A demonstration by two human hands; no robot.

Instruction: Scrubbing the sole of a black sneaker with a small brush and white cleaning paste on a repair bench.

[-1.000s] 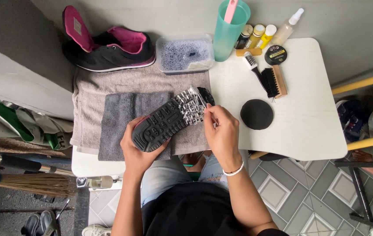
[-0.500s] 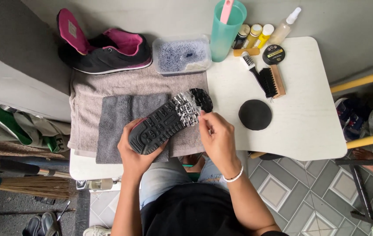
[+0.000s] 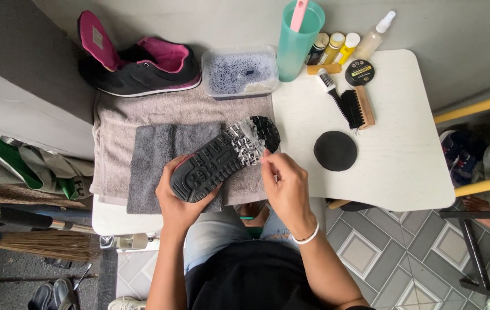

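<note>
My left hand grips the heel end of a black shoe, held sole-up over a dark grey cloth. White foam covers the tread near the toe. My right hand is closed, its pinched fingertips pressed to the foamy tread at the sole's near edge. Whether anything small sits between those fingers is hidden. The matching black and pink shoe stands upright at the back left, on a light grey towel.
On the white table are a tub of foamy water, a teal cup with a pink handle, small bottles, a spray bottle, a round tin, two brushes and a black round pad. A broom lies at the left.
My right hand has slid from the toe leftward along the sole to the foamy middle. The shoe has tilted slightly; my left hand keeps its grip.
</note>
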